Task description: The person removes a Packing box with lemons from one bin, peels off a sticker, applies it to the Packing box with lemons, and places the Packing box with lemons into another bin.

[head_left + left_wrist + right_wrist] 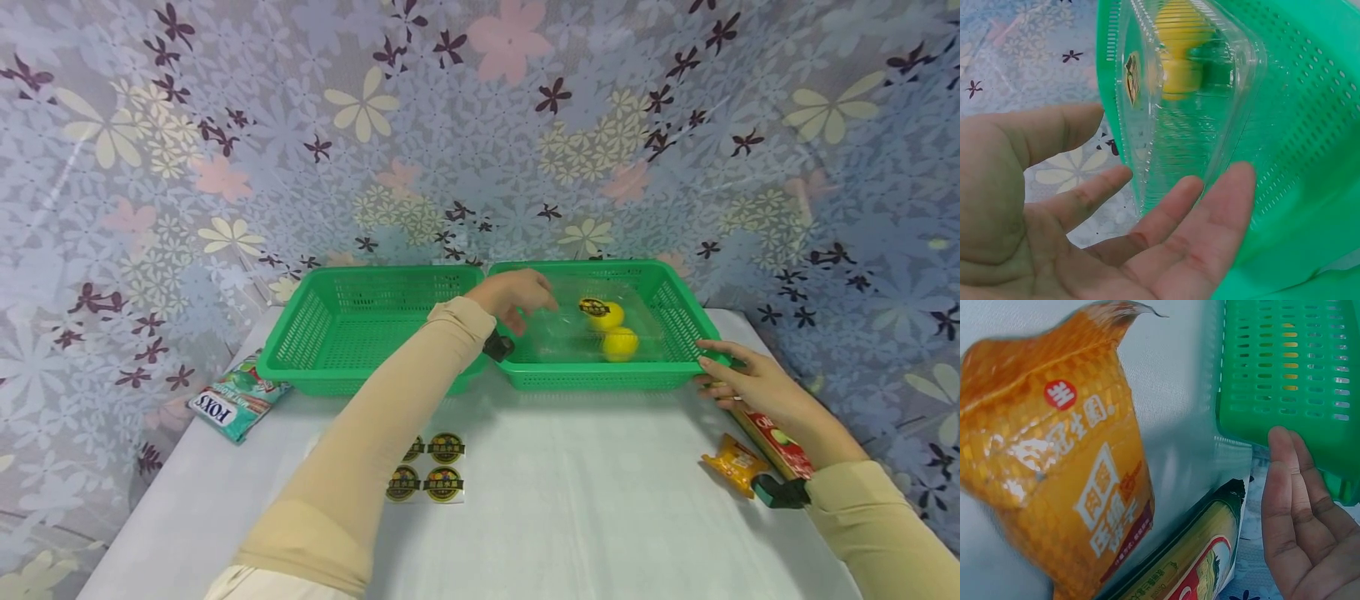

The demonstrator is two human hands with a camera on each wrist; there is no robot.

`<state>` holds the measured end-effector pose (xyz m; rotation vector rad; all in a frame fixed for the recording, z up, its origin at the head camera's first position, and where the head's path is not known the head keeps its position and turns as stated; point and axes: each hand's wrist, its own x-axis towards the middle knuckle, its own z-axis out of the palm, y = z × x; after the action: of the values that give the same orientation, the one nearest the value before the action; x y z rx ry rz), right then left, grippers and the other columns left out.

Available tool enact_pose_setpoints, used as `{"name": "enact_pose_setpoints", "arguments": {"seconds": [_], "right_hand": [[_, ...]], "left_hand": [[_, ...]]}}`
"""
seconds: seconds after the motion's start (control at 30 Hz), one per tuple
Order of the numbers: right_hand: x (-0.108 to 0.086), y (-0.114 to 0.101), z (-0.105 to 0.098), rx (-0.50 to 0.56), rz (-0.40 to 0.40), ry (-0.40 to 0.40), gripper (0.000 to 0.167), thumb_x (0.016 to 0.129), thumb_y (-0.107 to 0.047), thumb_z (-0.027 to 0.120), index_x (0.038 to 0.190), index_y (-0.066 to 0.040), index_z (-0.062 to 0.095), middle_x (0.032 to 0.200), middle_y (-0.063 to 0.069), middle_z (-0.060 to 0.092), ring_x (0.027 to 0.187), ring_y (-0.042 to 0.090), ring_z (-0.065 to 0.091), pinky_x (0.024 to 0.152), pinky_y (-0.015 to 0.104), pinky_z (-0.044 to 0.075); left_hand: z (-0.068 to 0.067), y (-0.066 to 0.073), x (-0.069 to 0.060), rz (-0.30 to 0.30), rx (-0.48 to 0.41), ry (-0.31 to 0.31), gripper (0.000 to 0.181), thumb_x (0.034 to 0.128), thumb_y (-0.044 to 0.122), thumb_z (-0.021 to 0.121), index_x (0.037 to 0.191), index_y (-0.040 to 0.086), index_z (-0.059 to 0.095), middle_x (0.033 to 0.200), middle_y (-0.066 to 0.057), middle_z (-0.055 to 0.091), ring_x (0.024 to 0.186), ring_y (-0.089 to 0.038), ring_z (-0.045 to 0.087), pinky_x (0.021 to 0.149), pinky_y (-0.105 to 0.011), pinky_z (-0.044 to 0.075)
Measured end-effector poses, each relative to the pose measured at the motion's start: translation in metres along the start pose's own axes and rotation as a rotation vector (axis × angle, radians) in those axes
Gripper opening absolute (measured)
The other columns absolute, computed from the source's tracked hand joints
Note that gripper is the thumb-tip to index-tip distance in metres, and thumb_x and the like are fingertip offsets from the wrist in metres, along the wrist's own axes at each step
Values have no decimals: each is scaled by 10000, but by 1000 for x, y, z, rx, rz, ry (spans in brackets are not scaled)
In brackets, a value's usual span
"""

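Observation:
In the head view my left hand (517,296) hovers over the left part of the right green basket (600,379), fingers spread and holding nothing. Just past its fingertips in the left wrist view lies a clear plastic box (1210,140) with a round fruit label. Two yellow balls (620,343) show through the box, inside the basket. At the basket's right front corner, my right hand (757,387) holds the rim, with some fingers above and others below it. Its thumb is hidden in the right wrist view, where the fingers (1291,512) touch the basket's underside.
A second green basket (360,333) stands on the left. A teal FOX'S bag (236,398) lies beside it. A sheet of round labels (444,483) is on the white table. Near my right wrist are an orange snack packet (735,465) and a long red-and-green package (780,442).

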<state>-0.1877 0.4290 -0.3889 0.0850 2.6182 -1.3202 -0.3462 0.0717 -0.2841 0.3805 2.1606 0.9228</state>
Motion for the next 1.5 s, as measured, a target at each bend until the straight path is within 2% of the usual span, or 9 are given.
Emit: {"name": "enact_pose_setpoints", "arguments": {"seconds": [0.23, 0.43, 0.57, 0.67, 0.8, 0.93, 1.1, 1.27, 1.5], "right_hand": [[1, -2, -1, -6, 3, 1, 784, 1153, -465, 458, 1715, -11, 154, 1410, 324, 661, 987, 100, 783, 850, 332, 657], [2, -1, 0, -7, 1, -3, 776, 1159, -462, 438, 1711, 1, 152, 1444, 371, 613, 995, 85, 781, 854, 326, 655], [3, -1, -1, -13, -9, -7, 751, 1170, -433, 418, 1705, 19, 148, 1448, 381, 603, 972, 43, 771, 844, 306, 651], [4, -2, -1, -19, -7, -7, 747, 1171, -428, 418, 1705, 20, 149, 1437, 367, 620, 966, 41, 769, 845, 302, 650], [3, -3, -2, -34, -3, -10, 759, 1166, -438, 431, 1705, 17, 153, 1339, 307, 708, 958, 81, 786, 838, 324, 655], [3, -8, -4, -34, -3, -30, 779, 1162, -450, 438, 1710, 12, 132, 1156, 228, 796, 931, 170, 812, 825, 362, 665], [1, -18, -5, -72, -23, -51, 766, 1167, -435, 435, 1713, 6, 130, 1026, 191, 818, 873, 256, 815, 788, 393, 669], [-3, -32, -6, -206, -86, -14, 722, 1158, -448, 458, 1683, 10, 269, 1061, 174, 820, 835, 196, 798, 739, 361, 638], [-8, -52, 0, -342, -148, 67, 668, 1140, -480, 491, 1626, -27, 422, 1126, 169, 813, 825, 124, 772, 713, 322, 597]], "left_hand": [[2, -2, 1, 37, 36, -5, 665, 1122, 283, 584, 1714, 203, 291, 1693, -187, 405, 1535, -405, 451, 1175, -535, 504], [0, -2, -2, 58, 56, 35, 649, 1120, 306, 590, 1704, 209, 325, 1674, -124, 444, 1401, -374, 546, 1135, -507, 543], [-5, -2, -8, 74, 23, 70, 625, 1112, 310, 606, 1682, 200, 373, 1688, -109, 435, 1426, -352, 560, 1113, -492, 563], [-8, -3, -10, 76, 5, 88, 602, 1107, 320, 617, 1661, 211, 409, 1662, -116, 464, 1360, -305, 598, 1097, -473, 575], [-9, -8, -13, 105, 3, 101, 580, 1106, 328, 620, 1642, 203, 435, 1588, -134, 519, 1233, -300, 619, 1037, -450, 603], [-8, -18, -16, 172, -6, 117, 563, 1105, 285, 630, 1627, 167, 457, 1545, -171, 547, 1311, -374, 617, 1063, -504, 586], [-9, -33, -27, 248, 123, 191, 547, 1099, 310, 639, 1610, 191, 485, 1568, -165, 564, 1379, -354, 620, 1100, -523, 560], [-10, -50, -48, 297, 321, 313, 543, 1097, 337, 635, 1609, 229, 487, 1561, -140, 584, 1346, -303, 643, 1084, -496, 553], [-11, -80, -83, 407, 428, 405, 572, 1089, 296, 652, 1621, 191, 470, 1581, -145, 572, 1427, -338, 593, 1140, -498, 526]]}}
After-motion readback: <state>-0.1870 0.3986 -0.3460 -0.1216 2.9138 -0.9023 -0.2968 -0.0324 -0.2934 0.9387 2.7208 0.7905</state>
